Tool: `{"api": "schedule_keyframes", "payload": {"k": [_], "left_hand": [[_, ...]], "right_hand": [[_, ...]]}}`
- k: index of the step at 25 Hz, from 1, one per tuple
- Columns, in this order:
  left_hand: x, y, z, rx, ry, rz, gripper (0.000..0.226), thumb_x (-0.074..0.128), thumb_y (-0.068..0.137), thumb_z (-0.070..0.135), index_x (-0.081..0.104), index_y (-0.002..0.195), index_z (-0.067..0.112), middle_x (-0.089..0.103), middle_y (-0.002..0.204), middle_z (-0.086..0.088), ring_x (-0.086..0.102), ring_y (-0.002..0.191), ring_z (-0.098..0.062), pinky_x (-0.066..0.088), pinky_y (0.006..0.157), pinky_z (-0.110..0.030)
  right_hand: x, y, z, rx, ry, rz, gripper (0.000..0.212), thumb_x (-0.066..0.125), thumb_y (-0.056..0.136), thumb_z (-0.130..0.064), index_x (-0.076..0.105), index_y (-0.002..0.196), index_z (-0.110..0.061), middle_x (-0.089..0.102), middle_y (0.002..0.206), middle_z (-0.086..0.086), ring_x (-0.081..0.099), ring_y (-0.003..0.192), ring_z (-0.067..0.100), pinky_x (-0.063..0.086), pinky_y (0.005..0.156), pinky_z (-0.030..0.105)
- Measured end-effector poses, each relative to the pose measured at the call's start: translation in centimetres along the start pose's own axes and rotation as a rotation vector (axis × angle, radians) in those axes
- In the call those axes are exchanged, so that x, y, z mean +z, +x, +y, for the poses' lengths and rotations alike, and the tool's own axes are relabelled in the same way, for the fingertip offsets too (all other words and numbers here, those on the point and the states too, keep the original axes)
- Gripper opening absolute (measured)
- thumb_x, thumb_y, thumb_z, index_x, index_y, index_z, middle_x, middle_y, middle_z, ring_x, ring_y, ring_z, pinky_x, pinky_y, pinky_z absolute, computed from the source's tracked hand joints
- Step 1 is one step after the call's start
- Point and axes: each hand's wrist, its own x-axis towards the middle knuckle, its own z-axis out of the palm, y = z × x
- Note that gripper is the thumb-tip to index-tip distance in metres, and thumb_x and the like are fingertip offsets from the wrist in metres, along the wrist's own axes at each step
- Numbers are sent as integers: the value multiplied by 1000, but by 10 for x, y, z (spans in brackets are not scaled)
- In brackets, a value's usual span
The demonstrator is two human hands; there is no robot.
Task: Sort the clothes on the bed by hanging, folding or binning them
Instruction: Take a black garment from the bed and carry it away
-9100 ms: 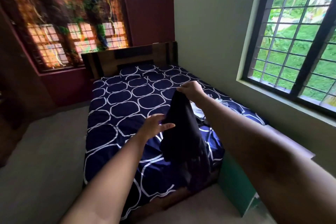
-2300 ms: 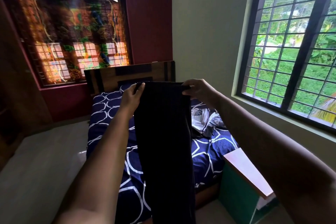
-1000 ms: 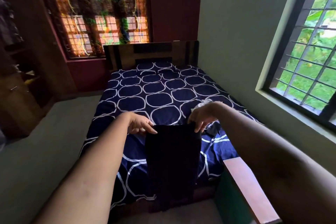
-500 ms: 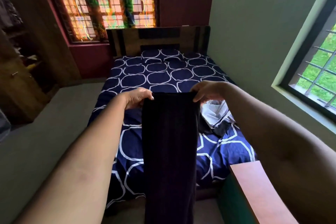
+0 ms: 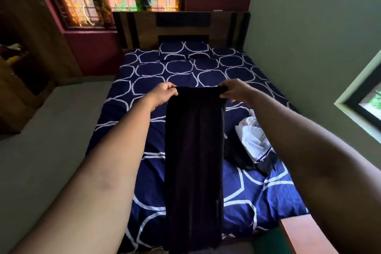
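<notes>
I've got the left hand (image 5: 164,96) and right hand (image 5: 235,90) fingers clamped on the black garment's (image 5: 194,150) top corners, stretched flat over the bed (image 5: 144,72); white clothes (image 5: 254,137) beside it.

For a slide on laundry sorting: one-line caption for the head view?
Left hand and right hand pinch a black garment by its top edge over the bed, beside a clothes pile.

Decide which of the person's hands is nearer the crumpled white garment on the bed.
Right. The right hand grips a corner of the black garment, just beyond the white garment; the left hand grips the opposite corner.
</notes>
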Motion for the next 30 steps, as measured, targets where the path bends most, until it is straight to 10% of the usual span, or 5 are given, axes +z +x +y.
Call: {"api": "schedule_keyframes", "payload": {"k": [9, 15, 22, 27, 30], "left_hand": [[22, 92, -51, 27, 227, 203, 37, 65, 86, 11, 41, 109, 26, 60, 109, -5, 59, 100, -24, 49, 90, -41], [56, 159, -110, -46, 293, 209, 46, 46, 90, 3, 64, 65, 37, 70, 96, 1, 68, 71, -19, 57, 72, -37], [119, 225, -199, -63, 234, 265, 31, 54, 91, 0, 71, 112, 15, 53, 126, -12, 56, 114, -25, 41, 100, -26], [174, 225, -275, -47, 309, 61, 68, 56, 94, 9, 22, 152, 22, -21, 158, -10, -9, 146, -31, 7, 119, -39], [221, 179, -327, -9, 588, 29, 64, 52, 96, 18, 21, 152, 11, -10, 159, -16, 1, 145, -44, 19, 113, -56]], "right_hand": [[33, 106, 36, 270, 127, 19, 39, 46, 87, 14, 59, 109, -15, 59, 73, 12, 61, 43, 15, 53, 39, 29], [71, 184, 94, 362, 271, 41, 35, 47, 85, 15, 59, 103, -12, 63, 81, 13, 67, 53, 22, 52, 40, 27], [133, 256, 168, 298, 216, 106, 33, 51, 81, 12, 63, 103, -10, 64, 105, 17, 68, 86, 29, 59, 76, 35], [202, 251, 231, 189, 31, -22, 77, 50, 85, 6, 16, 151, -16, 11, 158, 11, 11, 146, 24, 17, 116, 31], [263, 202, 271, 177, -90, -48, 72, 46, 89, 2, 12, 152, -12, -4, 160, 12, -5, 147, 28, 4, 119, 36]]}}
